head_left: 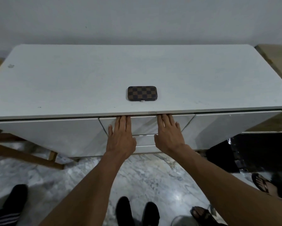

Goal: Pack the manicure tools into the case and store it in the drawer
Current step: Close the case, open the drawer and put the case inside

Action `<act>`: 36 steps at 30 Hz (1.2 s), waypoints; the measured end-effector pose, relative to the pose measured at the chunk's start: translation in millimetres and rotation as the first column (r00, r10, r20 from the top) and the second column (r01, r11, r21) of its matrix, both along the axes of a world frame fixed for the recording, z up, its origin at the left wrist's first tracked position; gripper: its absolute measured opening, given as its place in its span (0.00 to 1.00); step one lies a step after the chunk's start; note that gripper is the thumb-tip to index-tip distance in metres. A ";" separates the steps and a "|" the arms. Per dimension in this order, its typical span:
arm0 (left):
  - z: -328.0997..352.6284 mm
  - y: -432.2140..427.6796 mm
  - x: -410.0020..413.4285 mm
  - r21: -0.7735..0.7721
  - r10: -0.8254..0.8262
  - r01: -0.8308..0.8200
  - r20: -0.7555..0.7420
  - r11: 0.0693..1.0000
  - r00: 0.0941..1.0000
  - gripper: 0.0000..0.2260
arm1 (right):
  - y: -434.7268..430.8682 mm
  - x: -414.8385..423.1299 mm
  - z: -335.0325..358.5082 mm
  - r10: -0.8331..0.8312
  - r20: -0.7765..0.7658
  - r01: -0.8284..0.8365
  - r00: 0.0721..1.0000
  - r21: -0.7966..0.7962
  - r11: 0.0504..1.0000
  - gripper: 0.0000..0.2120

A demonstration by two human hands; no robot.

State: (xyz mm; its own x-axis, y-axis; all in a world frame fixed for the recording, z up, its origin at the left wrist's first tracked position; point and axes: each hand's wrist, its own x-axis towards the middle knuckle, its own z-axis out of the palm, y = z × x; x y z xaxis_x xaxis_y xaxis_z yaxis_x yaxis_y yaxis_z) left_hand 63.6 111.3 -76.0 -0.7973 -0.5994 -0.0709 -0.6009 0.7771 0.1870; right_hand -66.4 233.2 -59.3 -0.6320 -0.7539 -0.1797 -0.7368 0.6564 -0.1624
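Note:
A small brown-and-black checkered manicure case [142, 93] lies closed on the white cabinet top [71, 82], near its front edge at the middle. No loose tools are in view. Below it, my left hand [120, 136] and my right hand [170, 133] lie flat with straight fingers on the front of the top middle drawer [144, 126]. The fingertips of both hands reach up under the overhanging edge of the top. The drawer front sits flush with the panels beside it.
More drawer fronts [145, 141] sit below the top one, with cabinet doors left and right. A wooden frame [27, 154] leans at the lower left. A black object [257, 150] stands at the right. Other people's feet [261, 185] are on the marble floor.

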 end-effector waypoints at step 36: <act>20.1 136.6 154.7 0.093 -0.098 0.082 0.186 0.992 0.978 0.38 | 144.8 146.3 18.4 -0.030 0.112 0.011 0.993 0.169 0.986 0.42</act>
State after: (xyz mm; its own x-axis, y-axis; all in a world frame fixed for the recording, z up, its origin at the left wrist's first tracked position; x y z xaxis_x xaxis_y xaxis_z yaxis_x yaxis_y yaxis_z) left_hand 218.3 247.8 -55.8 -0.8151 -0.5109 -0.2731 -0.5597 0.8161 0.1436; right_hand 79.9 378.0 -41.0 -0.6153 -0.6938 -0.3742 -0.7057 0.6964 -0.1309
